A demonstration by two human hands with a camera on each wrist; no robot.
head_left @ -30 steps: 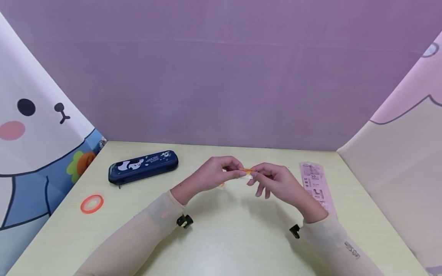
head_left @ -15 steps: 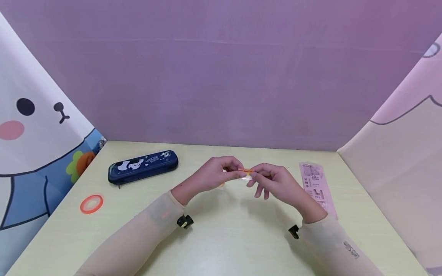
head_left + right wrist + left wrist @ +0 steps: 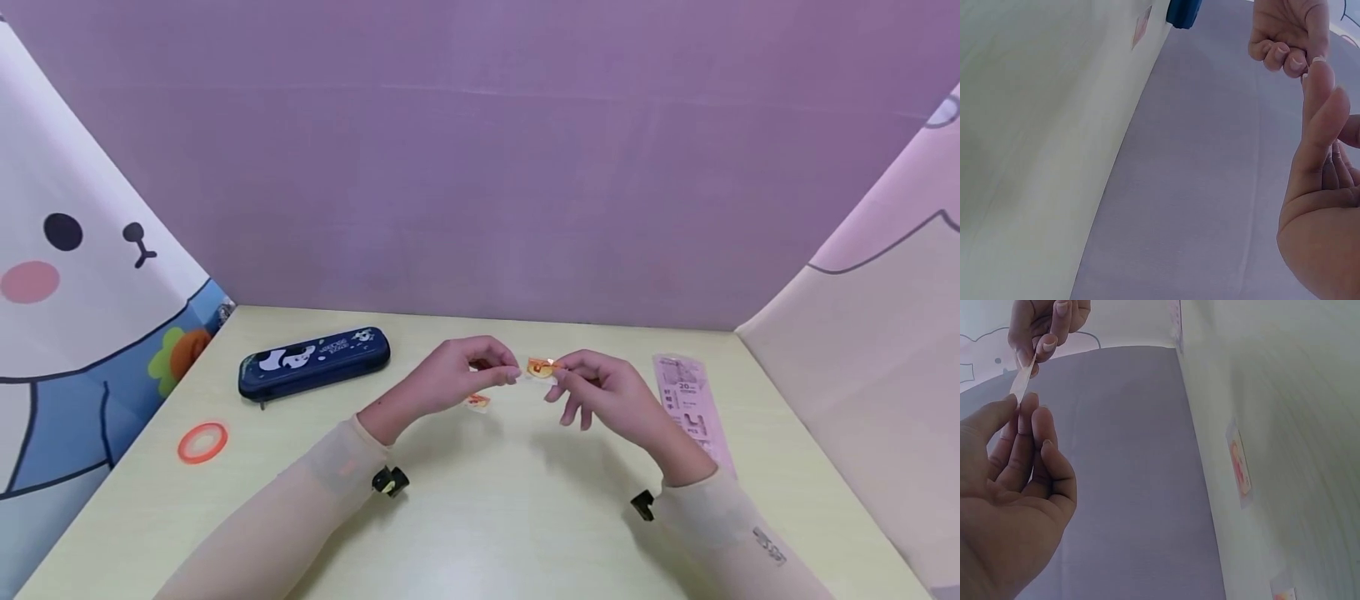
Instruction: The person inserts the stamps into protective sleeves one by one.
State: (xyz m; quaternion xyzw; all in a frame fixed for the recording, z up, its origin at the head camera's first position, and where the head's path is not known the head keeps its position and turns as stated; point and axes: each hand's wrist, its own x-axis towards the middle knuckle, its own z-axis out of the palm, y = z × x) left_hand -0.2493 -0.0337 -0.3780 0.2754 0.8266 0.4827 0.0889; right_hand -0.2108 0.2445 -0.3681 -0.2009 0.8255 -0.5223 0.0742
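Observation:
A small flat piece of film (image 3: 542, 368) with orange-and-yellow print and see-through margins is held up between the two hands, over the table. My right hand (image 3: 606, 396) pinches its right end between thumb and index finger, the other fingers hanging loosely below. At its left end are the thumb and fingertips of my left hand (image 3: 461, 375); in the left wrist view, they pinch the lower tip of the film, which shows edge-on. Another printed film piece (image 3: 477, 402) lies on the table just below the left hand. The left wrist view shows two such pieces on the tabletop, one (image 3: 1239, 464) farther up.
A dark blue pencil case (image 3: 315, 363) with a panda print lies at the back left. Nearer the left edge is an orange ring (image 3: 202, 442). Beside the right forearm lies a long pink printed package (image 3: 686, 400). A purple cloth wall (image 3: 480, 192) closes off the back of the table.
The left hand has drawn slightly left and away from the right hand. The film's printed face now shows flat between them, and more of the piece on the table is visible.

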